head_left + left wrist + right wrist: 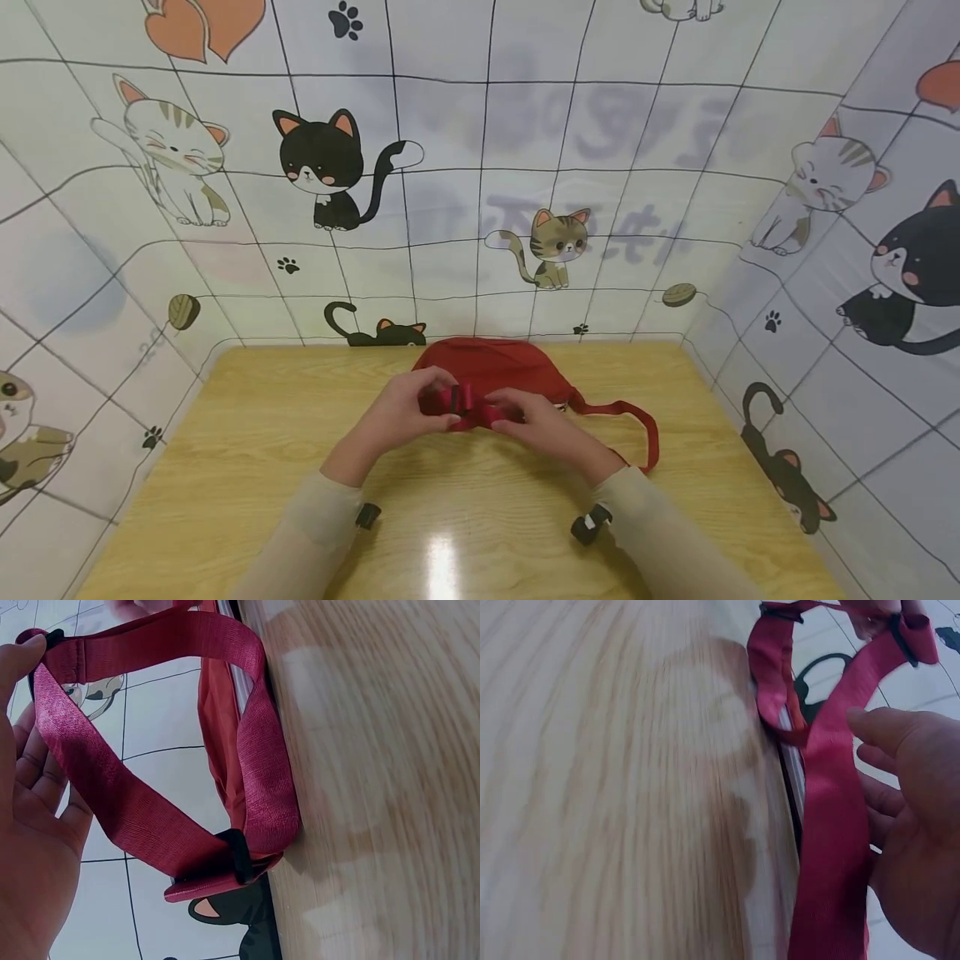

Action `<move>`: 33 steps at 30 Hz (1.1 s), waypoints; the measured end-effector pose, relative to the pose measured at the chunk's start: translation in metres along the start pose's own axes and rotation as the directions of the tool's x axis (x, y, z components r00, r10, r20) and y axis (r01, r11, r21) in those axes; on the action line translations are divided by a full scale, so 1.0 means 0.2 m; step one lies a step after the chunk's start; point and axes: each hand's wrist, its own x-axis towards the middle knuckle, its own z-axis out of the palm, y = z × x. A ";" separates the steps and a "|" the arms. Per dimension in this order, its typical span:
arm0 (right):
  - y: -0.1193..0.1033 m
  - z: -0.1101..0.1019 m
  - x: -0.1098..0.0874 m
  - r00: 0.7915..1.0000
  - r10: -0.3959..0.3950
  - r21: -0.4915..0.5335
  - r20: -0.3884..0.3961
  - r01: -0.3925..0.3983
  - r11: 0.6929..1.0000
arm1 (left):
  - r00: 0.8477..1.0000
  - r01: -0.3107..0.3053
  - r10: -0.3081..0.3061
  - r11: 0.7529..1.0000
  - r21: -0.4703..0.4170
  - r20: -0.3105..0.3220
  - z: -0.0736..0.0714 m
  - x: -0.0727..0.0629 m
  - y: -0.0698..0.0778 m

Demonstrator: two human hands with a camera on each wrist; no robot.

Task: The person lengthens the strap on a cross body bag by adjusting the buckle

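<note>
A red waist bag (495, 362) lies at the back of the table, against the patterned backdrop. In front of it, my left hand (401, 408) pinches the bag's red strap (135, 802) between thumb and fingers, right at a black slider (54, 639). A loop of strap hangs from there, with a second black slider (236, 855) low on it. My right hand (536, 423) holds the strap farther to the right. In the right wrist view its thumb lies at the strap's edge, and the other fingers are partly hidden behind the webbing.
The rest of the strap (651, 433) curves over the wooden table (262, 467) on the right. A white backdrop (450, 200) with cartoon cats encloses the table at the back and sides. Black straps (591, 525) hang at both wrists.
</note>
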 end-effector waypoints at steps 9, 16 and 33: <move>-0.04 0.07 0.10 0.998 -0.057 0.086 -0.024 0.059 0.995 | 1.000 -0.012 0.011 1.000 -0.027 -0.014 0.00 -0.01 0.01; -0.07 0.05 0.07 0.992 -0.084 0.087 -0.089 0.092 0.992 | 1.000 0.006 -0.007 0.999 -0.031 -0.021 -0.02 -0.02 0.00; 0.03 -0.05 -0.05 0.996 -0.011 0.000 -0.094 0.011 1.000 | 1.000 0.004 -0.005 1.000 -0.014 -0.016 -0.01 -0.03 -0.02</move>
